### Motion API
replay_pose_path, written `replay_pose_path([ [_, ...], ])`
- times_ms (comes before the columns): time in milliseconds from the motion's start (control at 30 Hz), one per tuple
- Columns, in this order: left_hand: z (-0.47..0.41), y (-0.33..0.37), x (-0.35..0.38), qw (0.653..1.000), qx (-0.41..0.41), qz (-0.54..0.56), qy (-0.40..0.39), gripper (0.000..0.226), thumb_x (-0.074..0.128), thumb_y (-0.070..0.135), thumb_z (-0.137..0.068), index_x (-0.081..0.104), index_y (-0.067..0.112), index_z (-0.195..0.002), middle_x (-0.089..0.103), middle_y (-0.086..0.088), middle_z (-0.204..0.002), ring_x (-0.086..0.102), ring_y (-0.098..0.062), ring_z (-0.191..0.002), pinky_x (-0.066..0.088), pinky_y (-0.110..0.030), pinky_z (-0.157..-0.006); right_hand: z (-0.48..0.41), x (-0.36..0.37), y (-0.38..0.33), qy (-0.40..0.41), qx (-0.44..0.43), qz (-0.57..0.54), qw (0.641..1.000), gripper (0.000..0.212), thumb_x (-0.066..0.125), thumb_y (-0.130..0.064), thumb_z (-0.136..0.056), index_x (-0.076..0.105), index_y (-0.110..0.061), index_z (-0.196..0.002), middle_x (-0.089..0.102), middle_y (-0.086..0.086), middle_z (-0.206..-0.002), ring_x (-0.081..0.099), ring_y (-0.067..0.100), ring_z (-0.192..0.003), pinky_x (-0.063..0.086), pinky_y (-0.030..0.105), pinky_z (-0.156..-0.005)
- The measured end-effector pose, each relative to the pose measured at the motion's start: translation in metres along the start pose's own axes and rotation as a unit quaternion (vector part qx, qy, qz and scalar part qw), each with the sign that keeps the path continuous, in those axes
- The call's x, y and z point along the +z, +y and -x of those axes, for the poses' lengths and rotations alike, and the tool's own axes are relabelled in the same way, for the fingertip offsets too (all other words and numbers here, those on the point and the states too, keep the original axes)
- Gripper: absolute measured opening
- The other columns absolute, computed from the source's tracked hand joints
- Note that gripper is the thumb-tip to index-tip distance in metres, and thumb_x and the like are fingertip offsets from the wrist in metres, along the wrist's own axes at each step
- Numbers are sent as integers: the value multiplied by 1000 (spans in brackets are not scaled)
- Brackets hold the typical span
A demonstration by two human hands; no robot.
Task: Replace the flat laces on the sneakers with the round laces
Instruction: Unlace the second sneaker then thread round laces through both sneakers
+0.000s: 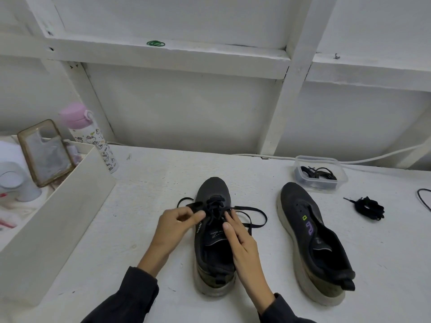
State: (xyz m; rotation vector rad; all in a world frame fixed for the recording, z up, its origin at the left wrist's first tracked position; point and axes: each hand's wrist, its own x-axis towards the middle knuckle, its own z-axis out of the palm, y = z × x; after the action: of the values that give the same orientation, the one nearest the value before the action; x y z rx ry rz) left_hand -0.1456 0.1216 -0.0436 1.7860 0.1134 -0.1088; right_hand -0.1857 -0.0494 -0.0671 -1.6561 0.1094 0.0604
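Note:
A black sneaker (213,250) stands in the middle of the white table, toe pointing away from me, with a flat black lace (253,214) threaded through it and looping out to both sides. My left hand (177,226) pinches the lace at the left of the eyelets. My right hand (238,234) rests on the tongue, fingers on the lacing. A second black sneaker (312,238) lies to the right without a lace. A bundled black lace (368,208) lies further right. A clear plastic tub (319,171) holds more black laces.
A white open box (63,206) stands at the left, with a phone case (46,152) and a pink-capped bottle (93,138) behind it. A white cable (373,158) runs along the wall. A black cord (423,199) shows at the right edge.

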Motion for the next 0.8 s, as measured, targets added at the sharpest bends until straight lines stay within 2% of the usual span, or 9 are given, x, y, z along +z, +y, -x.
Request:
replay_pose_path([
  [100, -9, 5, -2, 991, 7, 52, 125, 31, 72, 30, -86, 64, 5, -68, 56, 4, -61, 47, -3, -58, 37, -25, -65, 0, -1, 0, -1, -2, 1, 1000, 40, 53, -35, -96, 52, -30, -136, 39, -17, -151, 29, -25, -126, 25, -6, -95],
  [167, -13, 6, -1, 981, -8, 84, 177, 28, 68, 29, -89, 67, 5, -76, 59, 6, -66, 49, 1, -58, 38, -25, -66, 0, 0, 0, -2, -2, -4, 1000, 38, 53, -35, -96, 53, -31, -135, 39, -17, -150, 26, -26, -126, 25, -6, -94],
  [267, -7, 3, 5, 984, -23, 96, 151, 34, 68, 41, -87, 66, 9, -73, 58, 8, -61, 49, -7, -61, 38, -27, -63, 0, 1, 0, 1, -2, -6, 1000, 39, 53, -35, -97, 52, -31, -135, 38, -17, -151, 27, -25, -126, 25, -7, -93],
  [333, 3, 0, 15, 989, -22, 92, 110, 43, 72, 55, -77, 68, 12, -71, 60, 9, -60, 49, -10, -62, 39, -27, -60, 0, 1, 0, 2, -2, -11, 1000, 39, 52, -35, -97, 52, -31, -135, 38, -17, -151, 27, -25, -127, 26, -6, -94],
  [433, 17, -8, 26, 997, -1, 30, 75, 47, 74, 66, -67, 72, 20, -72, 69, 9, -68, 60, -10, -66, 49, -27, -66, 1, 2, -1, 0, -5, -19, 1000, 36, 52, -32, -97, 54, -32, -133, 40, -15, -150, 27, -23, -129, 28, -3, -96],
  [533, 11, -9, 22, 996, 28, -9, 84, 29, 76, 45, -78, 68, 19, -67, 65, 11, -64, 57, -5, -65, 47, -27, -70, 1, 2, -2, -1, -2, -28, 1000, 40, 53, -35, -95, 55, -28, -135, 40, -14, -151, 28, -23, -129, 28, -4, -95],
  [600, 2, -4, 13, 991, 47, -10, 128, 24, 73, 32, -84, 67, 17, -67, 61, 14, -59, 52, -2, -61, 42, -25, -68, 2, 1, -2, -3, -1, -24, 1000, 41, 52, -36, -96, 53, -30, -136, 39, -16, -151, 28, -21, -131, 27, -5, -95],
  [700, -12, 0, 1, 973, 20, 80, 213, 22, 70, 31, -87, 68, 16, -72, 59, 15, -62, 48, -2, -60, 38, -27, -66, 2, 2, -2, -3, -5, -14, 1000, 39, 52, -34, -97, 52, -30, -136, 38, -17, -151, 27, -19, -133, 25, -5, -96],
  [800, -8, -1, 3, 975, -8, 98, 201, 25, 68, 40, -86, 68, 19, -73, 59, 12, -64, 47, -8, -63, 38, -29, -64, 2, 2, -1, -1, -6, -12, 1000, 41, 52, -35, -97, 52, -28, -138, 37, -16, -152, 24, -23, -131, 24, -5, -97],
])
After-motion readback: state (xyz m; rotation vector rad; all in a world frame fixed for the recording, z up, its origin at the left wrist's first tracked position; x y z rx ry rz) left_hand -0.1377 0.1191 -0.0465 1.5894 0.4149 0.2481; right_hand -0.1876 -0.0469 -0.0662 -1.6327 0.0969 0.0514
